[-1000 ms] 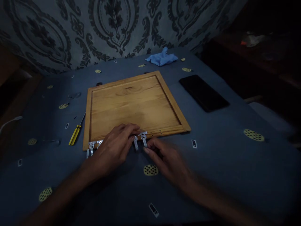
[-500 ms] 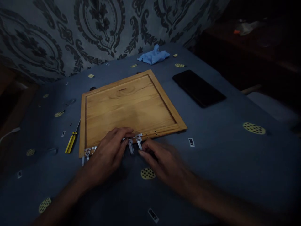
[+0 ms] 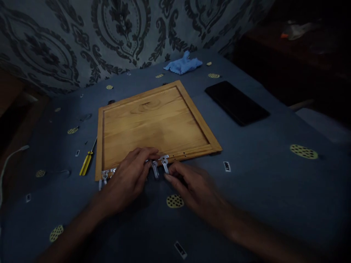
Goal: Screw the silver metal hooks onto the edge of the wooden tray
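Observation:
A framed wooden panel (image 3: 153, 120) lies flat, with silvery metal hinges along its near edge. My left hand (image 3: 130, 171) reaches over that edge, thumb and fingers closed around the upper part of one metal hinge (image 3: 155, 170); its fingers partly cover the contact. Just right of it, my right hand (image 3: 189, 179) pinches the lower arm of another metal hinge (image 3: 165, 164) between thumb and forefinger. This hinge's upper plate rests at the panel edge, beside small dark holes. At the near left corner sits a further hinge (image 3: 105, 176), with part of that row hidden behind my left hand.
A yellow-handled screwdriver (image 3: 87, 162) lies left of the panel. Beyond its far edge is a crumpled blue cloth (image 3: 183, 65). A black phone-like slab (image 3: 237, 102) lies to the right. A white cable (image 3: 12, 155) runs along the left edge of the blue patterned cover (image 3: 255, 190).
The whole view has shifted slightly, so everything appears a little farther right. Both hands keep nearly the same places on the hinges.

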{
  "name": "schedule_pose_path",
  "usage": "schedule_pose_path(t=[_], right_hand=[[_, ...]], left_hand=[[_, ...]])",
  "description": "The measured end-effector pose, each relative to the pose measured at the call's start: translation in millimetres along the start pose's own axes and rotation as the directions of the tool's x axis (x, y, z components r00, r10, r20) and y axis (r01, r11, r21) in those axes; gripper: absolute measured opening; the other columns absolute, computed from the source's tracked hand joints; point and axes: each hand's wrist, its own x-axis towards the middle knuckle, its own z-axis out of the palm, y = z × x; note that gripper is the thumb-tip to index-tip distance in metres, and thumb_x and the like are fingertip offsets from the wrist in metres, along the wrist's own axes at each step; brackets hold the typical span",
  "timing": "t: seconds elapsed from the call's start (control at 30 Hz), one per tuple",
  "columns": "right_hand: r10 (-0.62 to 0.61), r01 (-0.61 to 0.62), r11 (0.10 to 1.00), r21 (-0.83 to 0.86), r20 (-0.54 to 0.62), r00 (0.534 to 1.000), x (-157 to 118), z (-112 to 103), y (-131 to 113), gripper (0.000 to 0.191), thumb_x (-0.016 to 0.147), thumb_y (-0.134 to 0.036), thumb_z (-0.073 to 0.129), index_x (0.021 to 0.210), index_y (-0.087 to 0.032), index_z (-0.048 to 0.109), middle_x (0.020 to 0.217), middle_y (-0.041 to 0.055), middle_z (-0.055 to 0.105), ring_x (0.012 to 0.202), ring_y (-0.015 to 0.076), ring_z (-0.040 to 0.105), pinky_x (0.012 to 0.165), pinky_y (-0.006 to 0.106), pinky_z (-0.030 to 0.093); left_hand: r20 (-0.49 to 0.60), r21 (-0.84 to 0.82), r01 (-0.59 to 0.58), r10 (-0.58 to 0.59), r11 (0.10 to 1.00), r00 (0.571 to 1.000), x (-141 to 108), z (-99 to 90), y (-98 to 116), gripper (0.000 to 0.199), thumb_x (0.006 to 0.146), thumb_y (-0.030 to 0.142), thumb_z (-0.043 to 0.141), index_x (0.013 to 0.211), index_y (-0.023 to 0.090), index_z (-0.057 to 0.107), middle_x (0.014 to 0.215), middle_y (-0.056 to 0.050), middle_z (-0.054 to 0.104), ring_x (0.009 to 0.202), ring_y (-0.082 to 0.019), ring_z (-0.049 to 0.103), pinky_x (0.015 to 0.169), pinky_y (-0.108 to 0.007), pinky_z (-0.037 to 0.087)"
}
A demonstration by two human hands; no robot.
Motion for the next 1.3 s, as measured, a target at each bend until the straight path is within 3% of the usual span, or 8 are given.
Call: schedule_pose_path(t=[0.3,1.3], right_hand=[[0.033,-0.033,0.999,-0.024,0.009,0.999,0.6,1.0,1.1,0.021,0.100,-0.027,0.051,0.080,-0.022,0.055,0.068,-0.0025,0.062,0.059,0.0127,0.057,0.057,0.026,0.042],[0.035,-0.035,0.999,-0.014,0.011,0.999,2.9,-0.7,1.3,0.021,0.098,-0.029,0.051,0.078,-0.023,0.053,0.066,-0.0022,0.060,0.058,0.0130,0.055,0.056,0.025,0.041]], left_hand=[[0.046,-0.094,0.104,-0.100,0.990,0.994,-0.2,-5.0,1.3,0.033,0.106,0.023,0.040,0.138,0.023,0.044,0.130,-0.008,0.072,0.121,-0.021,0.067,0.107,-0.043,0.052],[0.051,-0.071,0.090,-0.087,0.993,0.995,-1.0,-6.0,-0.7,0.036,0.104,0.023,0.041,0.140,0.024,0.046,0.128,-0.009,0.072,0.122,-0.024,0.067,0.108,-0.045,0.051]])
